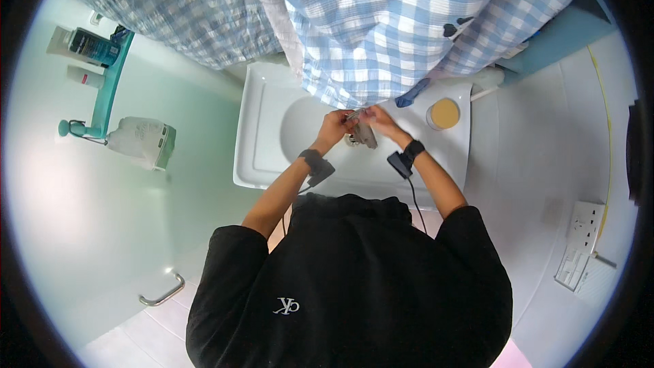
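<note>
Over the white washbasin [293, 123], my left hand [334, 127] is closed, its fingertips pinched at the top of a small grey, cloth-like piece [366, 138]. That piece hangs down between my hands, and its exact kind is hard to make out. My right hand [381, 121] is at the other side of it; its fingers are blurred and partly hidden. Beneath the grey piece a bit of the metal drain [351, 140] shows. A blue-and-white checked curtain [388, 41] hangs just beyond my fingertips.
A round tub with a yellowish top [444, 114] and a crumpled dark blue cloth [412, 93] sit on the basin's right side. At left, a teal shelf [112, 88] holds bottles beside a hanging bag [139, 140]. A socket panel [582, 228] is on the right wall.
</note>
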Motion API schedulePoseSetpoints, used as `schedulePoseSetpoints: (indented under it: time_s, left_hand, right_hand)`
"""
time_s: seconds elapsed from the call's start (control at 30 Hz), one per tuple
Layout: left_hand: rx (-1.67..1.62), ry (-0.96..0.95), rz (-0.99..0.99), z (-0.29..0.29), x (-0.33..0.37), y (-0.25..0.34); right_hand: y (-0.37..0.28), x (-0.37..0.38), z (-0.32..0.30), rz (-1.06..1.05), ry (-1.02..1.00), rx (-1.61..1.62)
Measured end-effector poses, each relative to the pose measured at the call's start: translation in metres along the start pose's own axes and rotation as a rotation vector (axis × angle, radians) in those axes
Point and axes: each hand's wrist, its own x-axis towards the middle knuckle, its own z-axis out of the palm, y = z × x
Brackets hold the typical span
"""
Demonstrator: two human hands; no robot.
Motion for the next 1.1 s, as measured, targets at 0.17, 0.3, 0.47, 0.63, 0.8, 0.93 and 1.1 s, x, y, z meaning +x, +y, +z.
schedulePoseSetpoints:
  time_s: [0.17, 0.3, 0.47, 0.63, 0.8, 0.93, 1.1]
  left_hand:
    - [-0.137, -0.208, -0.178, -0.019, -0.003, -0.005]
    - [-0.486, -0.351, -0.444, -0.024, -0.016, 0.031]
    - [-0.958, -0.521, -0.539, -0.035, -0.017, 0.04]
    - [-0.417, -0.478, -0.557, -0.025, -0.014, 0.051]
    - [0.231, -0.544, -0.485, -0.008, 0.002, 0.025]
    - [0.788, -0.542, -0.057, 0.002, 0.006, -0.029]
    - [1.156, -0.248, 0.109, 0.011, -0.021, -0.012]
  right_hand:
    - [-0.008, -0.035, 0.027, 0.23, -0.174, -0.059]
    - [-0.008, -0.037, 0.023, -0.247, 0.133, -0.481]
    - [-0.048, -0.034, 0.01, -0.557, 0.088, -0.844]
    - [-0.069, -0.033, 0.01, -0.545, 0.055, -1.124]
    - [-0.061, -0.025, 0.022, -0.449, -0.077, -1.28]
    - [-0.053, -0.024, 0.029, -0.365, -0.211, -1.32]
    - [-0.055, -0.025, 0.033, -0.179, -0.283, -1.281]
